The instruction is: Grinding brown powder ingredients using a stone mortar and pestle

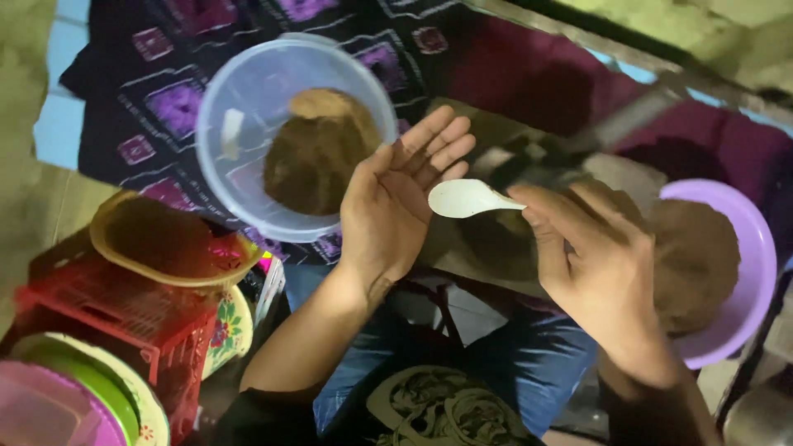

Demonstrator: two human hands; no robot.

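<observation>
My left hand (401,194) is held palm up with its fingers spread and nothing in it, just right of a clear plastic bowl (239,91). That bowl holds a mound of brown mash (318,153). My right hand (591,264) grips the handle of a white plastic spoon (464,198), whose bowl points left and hovers beside the left palm. Behind the right hand sits a purple bowl (756,272) filled with a rounded brown mass (694,260).
A red plastic basket (107,318) stands at the lower left, with a yellow-rimmed plate (165,248) of brown stuff on it and floral plates (99,388) around it. A dark patterned cloth (165,91) lies under the clear bowl. My blue-jeaned knees (529,363) are below.
</observation>
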